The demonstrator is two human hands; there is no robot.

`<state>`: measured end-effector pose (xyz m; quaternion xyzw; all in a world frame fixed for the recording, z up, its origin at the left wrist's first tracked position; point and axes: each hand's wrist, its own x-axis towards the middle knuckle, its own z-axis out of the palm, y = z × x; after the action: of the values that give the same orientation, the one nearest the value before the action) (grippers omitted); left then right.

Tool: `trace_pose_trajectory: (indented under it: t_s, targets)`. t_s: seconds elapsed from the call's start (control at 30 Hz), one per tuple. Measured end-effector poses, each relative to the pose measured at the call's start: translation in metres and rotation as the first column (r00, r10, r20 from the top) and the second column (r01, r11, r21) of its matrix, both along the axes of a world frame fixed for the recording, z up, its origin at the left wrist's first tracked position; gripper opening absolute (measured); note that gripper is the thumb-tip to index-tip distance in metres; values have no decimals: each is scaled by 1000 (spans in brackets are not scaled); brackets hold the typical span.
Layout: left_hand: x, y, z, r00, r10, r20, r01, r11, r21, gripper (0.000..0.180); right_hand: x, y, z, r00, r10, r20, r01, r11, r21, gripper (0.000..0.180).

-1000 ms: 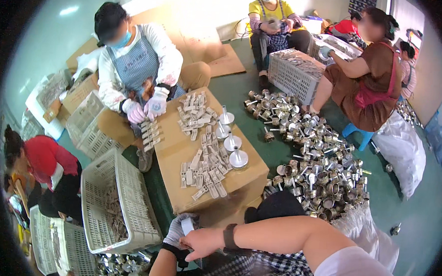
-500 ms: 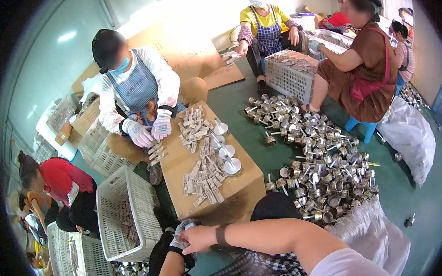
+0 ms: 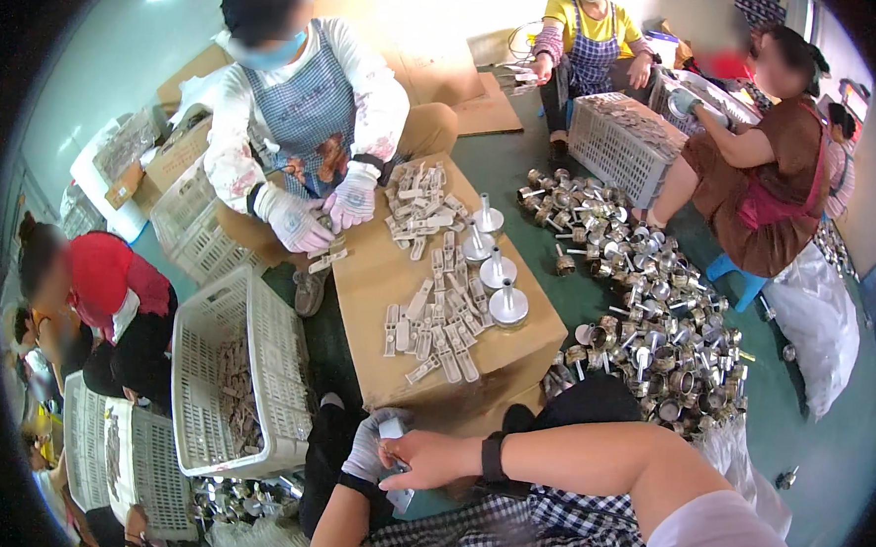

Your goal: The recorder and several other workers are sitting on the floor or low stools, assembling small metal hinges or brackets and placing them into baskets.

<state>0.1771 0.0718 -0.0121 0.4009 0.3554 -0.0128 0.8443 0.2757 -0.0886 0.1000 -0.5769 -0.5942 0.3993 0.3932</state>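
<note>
My left hand [image 3: 364, 450], in a pale glove, is closed at the near edge of a cardboard box [image 3: 352, 314], around a small flat pale piece [image 3: 390, 429]. My bare right hand [image 3: 433, 458] crosses from the right, its fingers bent against this piece and the glove. Its fingertips are partly hidden, and I cannot make out what they grip. A flat light end [image 3: 401, 499] shows below them. On the box top lie several pale elongated clip-like pieces [image 3: 441, 318]. Beside them stand several metal discs with upright stems [image 3: 508, 305].
A white crate [image 3: 290, 365] with similar pieces stands to my left. Metal cups with stems [image 3: 668, 330] are heaped on the floor to the right, near a white sack [image 3: 812, 323]. Across the box, a co-worker's gloved hands [image 3: 312, 222] handle pieces. Other people sit around.
The view has shifted, so the box and crate appear moved. The pale piece now shows between my hands. Another stemmed disc is in sight on the box. The co-worker's gloved hands remain at the box edge.
</note>
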Motion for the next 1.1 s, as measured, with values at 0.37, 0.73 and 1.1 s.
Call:
trace_pose_trajectory:
  t_s: [0.37,0.73,1.1]
  targets:
    - [1,-10,-1,973,-20,230,26,999,-21,25,5,-1,-5,998,-3,-67,-2,997,-74,33]
    - [-15,-5,-16,842,-158,515,159,986,43,42,1,2,-4,984,-48,-171,27,992,-122,37]
    - [-13,-6,9,893,-305,331,208,932,298,41,-1,0,3,988,-23,-154,13,998,-63,35]
